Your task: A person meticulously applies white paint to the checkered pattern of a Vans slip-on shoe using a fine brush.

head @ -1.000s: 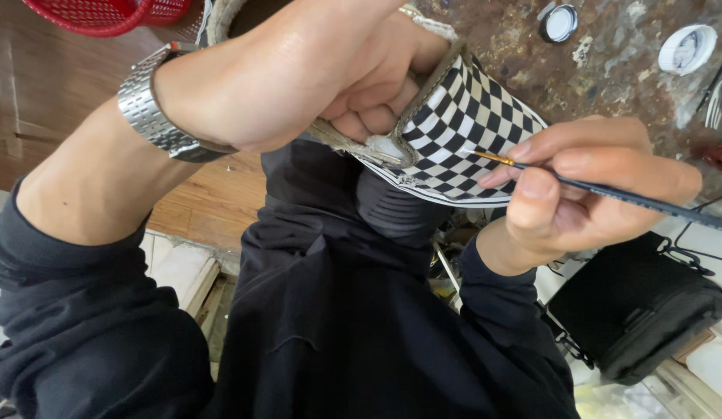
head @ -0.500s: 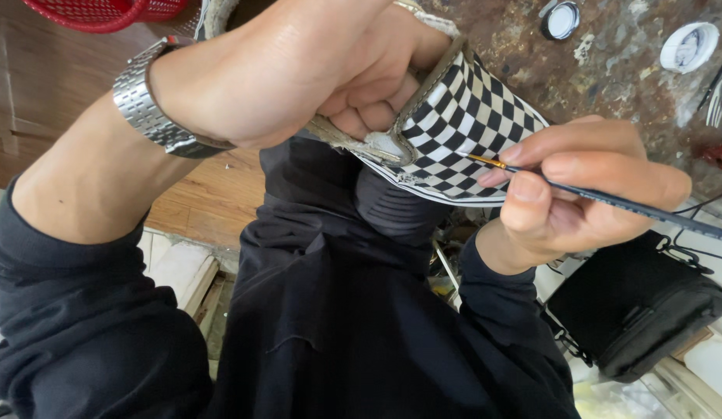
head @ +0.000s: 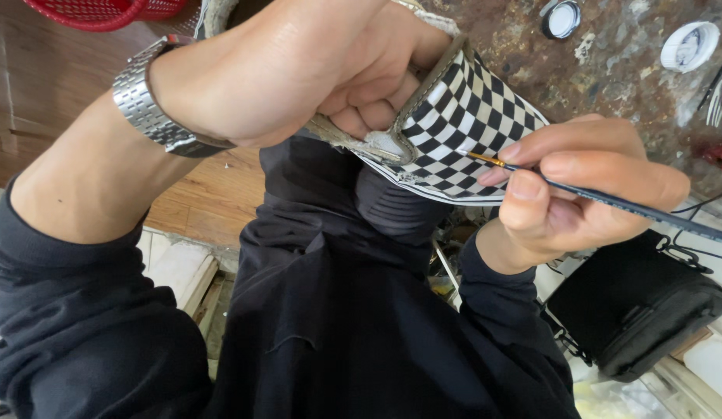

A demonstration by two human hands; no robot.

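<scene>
Head view: little has changed since the earlier frame; your left hand [head: 299,70] still grips the checkered shoe [head: 469,124] from inside its opening. Your right hand [head: 578,186] pinches the fine brush [head: 609,200], tip touching the checkered side.

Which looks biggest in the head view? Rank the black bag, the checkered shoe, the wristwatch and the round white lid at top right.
1. black bag
2. checkered shoe, roughly similar, and nearer the camera, so unsure
3. wristwatch
4. round white lid
</scene>
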